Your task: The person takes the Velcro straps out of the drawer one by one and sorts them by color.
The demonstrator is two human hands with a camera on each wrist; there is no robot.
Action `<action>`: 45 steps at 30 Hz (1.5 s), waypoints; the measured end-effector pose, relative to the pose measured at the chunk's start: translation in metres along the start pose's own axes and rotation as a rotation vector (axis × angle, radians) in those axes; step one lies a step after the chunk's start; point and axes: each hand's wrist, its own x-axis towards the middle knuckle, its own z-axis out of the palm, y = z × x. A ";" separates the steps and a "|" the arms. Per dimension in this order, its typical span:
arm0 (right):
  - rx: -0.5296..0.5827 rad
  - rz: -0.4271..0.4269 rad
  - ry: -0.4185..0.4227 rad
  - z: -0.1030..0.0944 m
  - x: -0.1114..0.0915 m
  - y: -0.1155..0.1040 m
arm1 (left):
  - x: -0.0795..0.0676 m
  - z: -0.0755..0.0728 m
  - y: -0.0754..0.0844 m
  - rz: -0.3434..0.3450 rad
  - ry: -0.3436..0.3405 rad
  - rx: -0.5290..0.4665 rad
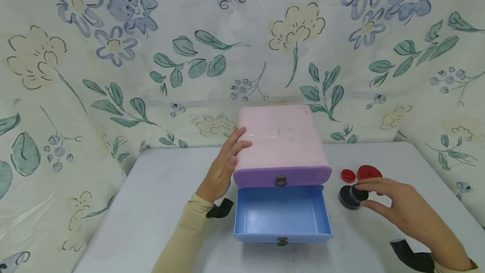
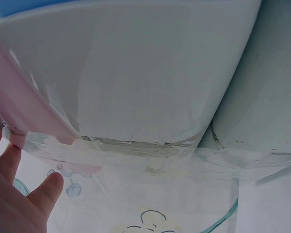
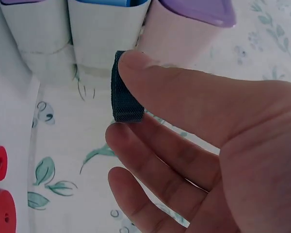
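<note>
My left hand (image 1: 217,176) rests on the left side of a small pink-topped drawer unit (image 1: 280,138), fingertips at the top edge. Its purple upper drawer (image 1: 261,177) is in, while the blue drawer (image 1: 282,238) below is pulled out, with its bare floor showing. To the right of the unit, my right hand (image 1: 407,205) pinches a small dark roll of woven tape (image 3: 127,99) between thumb and fingers. In the head view this roll overlaps a larger black roll (image 1: 345,200) on the table. Just behind are a small red roll (image 1: 347,175) and a larger red one (image 1: 369,172).
The white table (image 1: 159,205) backs onto a hanging flower-print cloth (image 1: 242,54), which also covers both sides. Small metal ring pulls (image 1: 281,181) sit on the drawer fronts. A black strap (image 1: 221,210) shows at my left wrist and another (image 1: 411,256) at my right.
</note>
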 end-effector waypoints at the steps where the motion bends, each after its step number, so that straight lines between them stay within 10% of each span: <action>1: -0.008 0.000 0.009 0.000 0.000 0.001 | 0.000 0.000 0.000 0.001 0.001 0.002; 45: -0.090 0.263 -0.129 0.027 0.001 0.059 | 0.000 0.000 0.001 -0.003 0.000 0.001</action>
